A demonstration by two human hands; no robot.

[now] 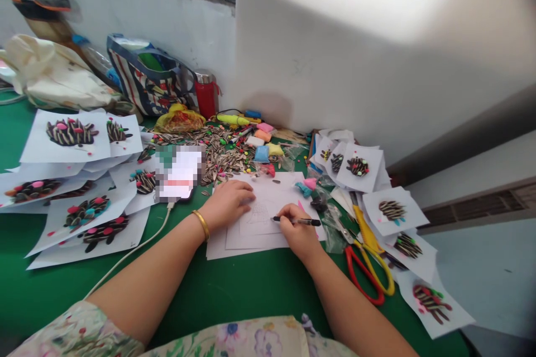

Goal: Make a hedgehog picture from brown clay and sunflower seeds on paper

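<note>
My right hand (298, 231) pinches a black pen (307, 222), its tip pointing left over a white sheet of paper (251, 240). Faint drawn lines show on the sheet, though their shape is hard to make out. My left hand (231, 202) lies flat on the left side of the paper, fingers stretched out, with a gold bangle (201, 225) at the wrist. More sheets lie under this one. Just beyond the paper is a pile of striped sunflower seeds (221, 153), with small packs of coloured clay (262, 153) beside it.
Cards with seed pictures (98, 212) overlap at the left, and others (393, 212) at the right. Red-and-yellow scissors (364, 268) and a yellow cutter knife (364, 226) lie right of the paper. A charging phone (180, 173), red flask (206, 95) and striped bag (142, 81) stand farther back.
</note>
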